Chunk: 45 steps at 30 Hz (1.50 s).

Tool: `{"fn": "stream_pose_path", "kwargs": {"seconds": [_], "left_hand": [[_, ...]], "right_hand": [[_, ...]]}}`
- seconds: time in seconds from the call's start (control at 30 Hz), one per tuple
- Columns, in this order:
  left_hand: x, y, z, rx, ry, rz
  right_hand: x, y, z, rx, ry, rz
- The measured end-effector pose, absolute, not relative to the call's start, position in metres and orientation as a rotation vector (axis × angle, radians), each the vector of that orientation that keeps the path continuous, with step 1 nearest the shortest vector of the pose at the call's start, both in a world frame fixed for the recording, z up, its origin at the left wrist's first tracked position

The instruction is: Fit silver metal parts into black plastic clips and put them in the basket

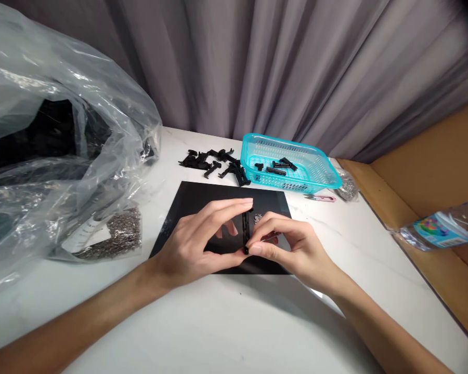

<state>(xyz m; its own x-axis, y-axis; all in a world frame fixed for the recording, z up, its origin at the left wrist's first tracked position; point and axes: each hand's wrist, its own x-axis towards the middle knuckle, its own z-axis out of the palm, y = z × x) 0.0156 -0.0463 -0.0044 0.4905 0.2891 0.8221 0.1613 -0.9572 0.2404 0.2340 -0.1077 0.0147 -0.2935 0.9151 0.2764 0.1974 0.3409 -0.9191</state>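
A slim black plastic part (pixel 246 228) stands lengthwise between my hands, over a black mat (pixel 195 195). My left hand (pixel 197 236) holds it endwise, with the thumb at the near end and a fingertip by the far end; the other fingers are partly spread. Thumb and fingers of my right hand (pixel 286 241) are pinched at its near end. Whether a smaller piece sits in that pinch is hidden. Just beyond the right fingers lies a small heap of shiny metal bits (pixel 257 218) on the mat.
Behind the mat lie several loose black parts (pixel 214 163) and a turquoise basket (pixel 327 179) holding a few more. Pink-handled snips (pixel 323 198) and a small bag (pixel 347 186) sit right. Left are a large plastic bag (pixel 113 98) and a bag of metal pieces (pixel 117 234). A bottle (pixel 440 228) lies right.
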Motion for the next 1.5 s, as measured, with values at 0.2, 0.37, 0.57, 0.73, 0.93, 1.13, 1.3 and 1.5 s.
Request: {"fn": "stream_pose_path", "kwargs": {"seconds": [0.2,0.37,0.57,0.73,0.93,1.13,1.3,1.5], "left_hand": [[0.015,-0.045,-0.003,2.675,0.359,1.473],[0.015,-0.046,-0.005,2.671,0.363,1.453],[0.017,-0.049,-0.006,2.631,0.412,1.466],[0.017,-0.047,-0.008,2.655,0.44,1.439],[0.017,-0.047,-0.008,2.701,0.45,1.428],[0.016,-0.046,-0.009,2.731,0.427,1.422],[0.015,-0.045,-0.009,2.757,0.427,1.422],[0.016,-0.044,-0.007,2.758,0.426,1.437]], "right_hand": [[0.239,-0.108,0.02,-0.982,-1.834,0.966],[0.244,-0.107,0.025,-0.998,-1.912,1.0],[0.25,-0.111,0.033,-0.966,-2.091,0.904],[0.245,-0.116,0.033,-1.074,-2.098,0.776],[0.239,-0.117,0.027,-1.162,-2.068,0.758],[0.239,-0.117,0.027,-1.199,-2.114,0.686],[0.236,-0.119,0.028,-1.222,-2.166,0.575],[0.238,-0.117,0.024,-1.234,-2.114,0.635]]}}
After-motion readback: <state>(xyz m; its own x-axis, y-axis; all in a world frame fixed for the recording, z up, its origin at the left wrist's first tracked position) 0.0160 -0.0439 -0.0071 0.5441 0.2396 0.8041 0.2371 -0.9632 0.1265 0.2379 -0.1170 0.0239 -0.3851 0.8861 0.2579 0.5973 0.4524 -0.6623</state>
